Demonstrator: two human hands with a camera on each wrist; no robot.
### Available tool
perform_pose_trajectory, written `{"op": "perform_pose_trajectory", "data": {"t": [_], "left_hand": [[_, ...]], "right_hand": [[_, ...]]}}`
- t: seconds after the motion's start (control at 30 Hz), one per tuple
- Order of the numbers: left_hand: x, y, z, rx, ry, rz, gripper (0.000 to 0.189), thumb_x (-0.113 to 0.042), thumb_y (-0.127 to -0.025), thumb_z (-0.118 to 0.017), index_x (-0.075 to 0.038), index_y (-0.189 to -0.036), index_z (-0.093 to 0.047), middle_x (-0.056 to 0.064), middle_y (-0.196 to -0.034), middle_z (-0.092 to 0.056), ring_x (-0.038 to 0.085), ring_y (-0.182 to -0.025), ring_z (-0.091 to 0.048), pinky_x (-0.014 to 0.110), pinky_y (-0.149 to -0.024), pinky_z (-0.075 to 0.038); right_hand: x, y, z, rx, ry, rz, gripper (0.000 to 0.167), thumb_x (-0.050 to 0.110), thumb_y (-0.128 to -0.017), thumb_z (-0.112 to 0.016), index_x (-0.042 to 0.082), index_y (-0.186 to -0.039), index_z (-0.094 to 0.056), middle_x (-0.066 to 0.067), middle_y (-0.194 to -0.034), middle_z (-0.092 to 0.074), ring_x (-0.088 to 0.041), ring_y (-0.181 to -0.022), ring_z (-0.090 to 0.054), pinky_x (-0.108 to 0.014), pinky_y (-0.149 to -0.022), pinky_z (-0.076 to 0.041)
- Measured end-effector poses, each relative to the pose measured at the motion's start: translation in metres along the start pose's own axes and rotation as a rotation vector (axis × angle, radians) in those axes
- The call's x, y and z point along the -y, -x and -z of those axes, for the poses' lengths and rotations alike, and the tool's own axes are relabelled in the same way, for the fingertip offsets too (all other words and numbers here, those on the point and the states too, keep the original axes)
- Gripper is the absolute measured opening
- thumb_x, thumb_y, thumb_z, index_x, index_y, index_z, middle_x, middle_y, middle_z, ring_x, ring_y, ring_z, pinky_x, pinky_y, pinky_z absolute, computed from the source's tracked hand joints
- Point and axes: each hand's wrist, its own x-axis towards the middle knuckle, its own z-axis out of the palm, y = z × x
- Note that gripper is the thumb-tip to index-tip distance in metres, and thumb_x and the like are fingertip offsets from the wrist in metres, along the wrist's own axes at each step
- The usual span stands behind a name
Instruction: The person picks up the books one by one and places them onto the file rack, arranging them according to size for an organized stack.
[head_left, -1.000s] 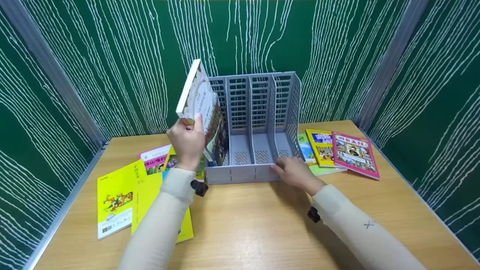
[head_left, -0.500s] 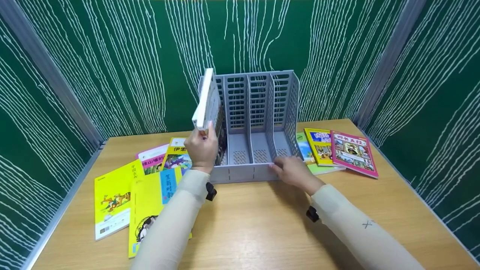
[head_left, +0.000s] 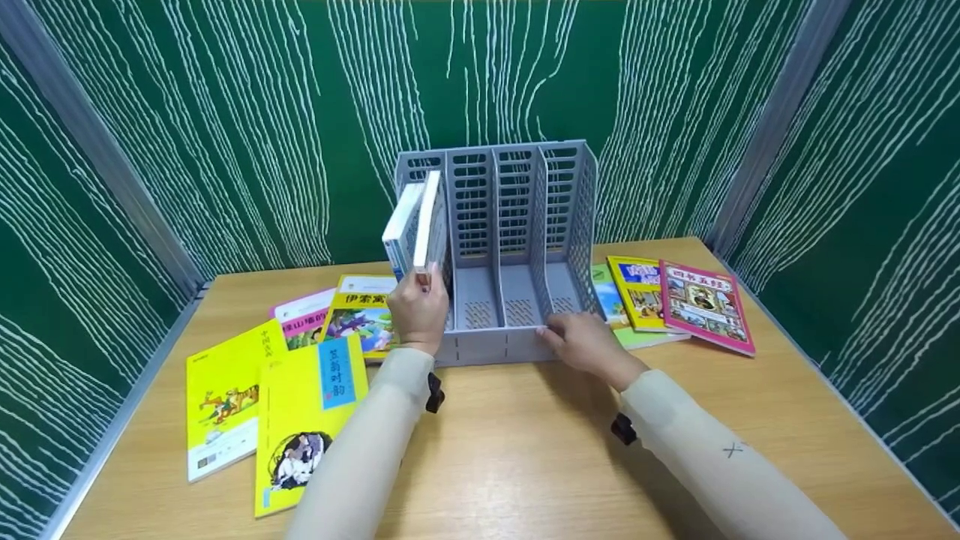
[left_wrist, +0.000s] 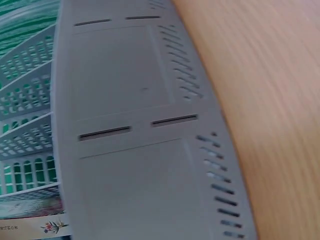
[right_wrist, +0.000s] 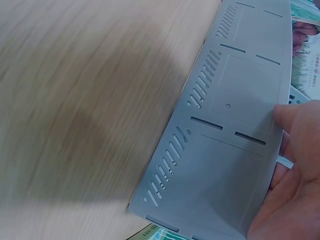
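Observation:
A grey file rack with several upright compartments stands at the middle of the table. My left hand grips a thick book, its white page edge toward me, low in the leftmost compartment. Another book stands just left of it, leaning slightly. My right hand pinches the rack's front wall near its right end. In the right wrist view, that hand's thumb lies on the outer face while the fingers go behind the wall. The left wrist view shows the rack's front face, not the hand.
Left of the rack lie several books, among them a yellow book with a blue label, a yellow book with a tiger and a pink-edged one. On the right, a pink book overlaps a yellow one. Green walls enclose the table.
My left hand has moved right and lowered the book into the leftmost compartment, turning it more upright. The second book beside it has come into view. My right hand stays on the front wall.

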Motion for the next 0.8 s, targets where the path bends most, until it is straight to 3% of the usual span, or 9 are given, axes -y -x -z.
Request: {"op": "perform_pose_trajectory", "data": {"t": [0.07, 0.27, 0.47, 0.67, 0.8], "left_hand": [[0.0, 0.002, -0.002, 0.024, -0.019, 0.011, 0.028, -0.009, -0.103, -0.069, -0.004, -0.078, -0.058, 0.011, -0.065, -0.059, 0.026, -0.055, -0.056, 0.034, -0.049, -0.044], [0.002, 0.005, -0.004, 0.097, -0.063, 0.084, 0.028, -0.013, -0.107, -0.066, -0.005, -0.081, -0.059, 0.011, -0.068, -0.06, 0.026, -0.058, -0.058, 0.037, -0.052, -0.046], [0.001, 0.006, -0.001, 0.207, -0.098, 0.177, 0.027, -0.017, -0.11, -0.064, -0.006, -0.086, -0.063, 0.011, -0.073, -0.066, 0.026, -0.065, -0.064, 0.037, -0.058, -0.054], [-0.002, -0.007, 0.0, 0.374, -0.134, 0.286, 0.024, -0.023, -0.113, -0.062, -0.002, -0.105, -0.068, 0.015, -0.09, -0.075, 0.028, -0.078, -0.074, 0.037, -0.068, -0.063], [-0.007, -0.017, -0.001, 0.48, -0.136, 0.359, 0.027, -0.028, -0.114, -0.06, -0.002, -0.12, -0.067, 0.015, -0.102, -0.077, 0.026, -0.086, -0.076, 0.035, -0.075, -0.066]], "right_hand": [[0.001, 0.001, 0.0, -0.001, -0.003, -0.005, 0.042, 0.036, -0.114, -0.058, 0.006, -0.141, -0.069, -0.011, -0.116, -0.077, -0.028, -0.099, -0.065, -0.048, -0.096, -0.059], [0.002, 0.002, -0.001, 0.008, -0.005, -0.02, 0.046, 0.036, -0.114, -0.058, 0.005, -0.148, -0.064, -0.017, -0.134, -0.074, -0.032, -0.113, -0.066, -0.055, -0.11, -0.057], [0.002, 0.003, -0.002, -0.001, 0.001, 0.005, 0.042, 0.036, -0.113, -0.06, 0.007, -0.141, -0.07, -0.013, -0.122, -0.077, -0.029, -0.102, -0.067, -0.049, -0.1, -0.06], [0.001, 0.002, -0.001, -0.007, 0.011, 0.006, 0.043, 0.036, -0.112, -0.061, 0.005, -0.142, -0.069, -0.016, -0.129, -0.077, -0.031, -0.109, -0.067, -0.055, -0.11, -0.054], [-0.001, 0.001, 0.001, -0.004, -0.007, -0.006, 0.043, 0.037, -0.112, -0.061, 0.006, -0.142, -0.069, -0.013, -0.125, -0.077, -0.029, -0.104, -0.066, -0.049, -0.1, -0.059]]}}
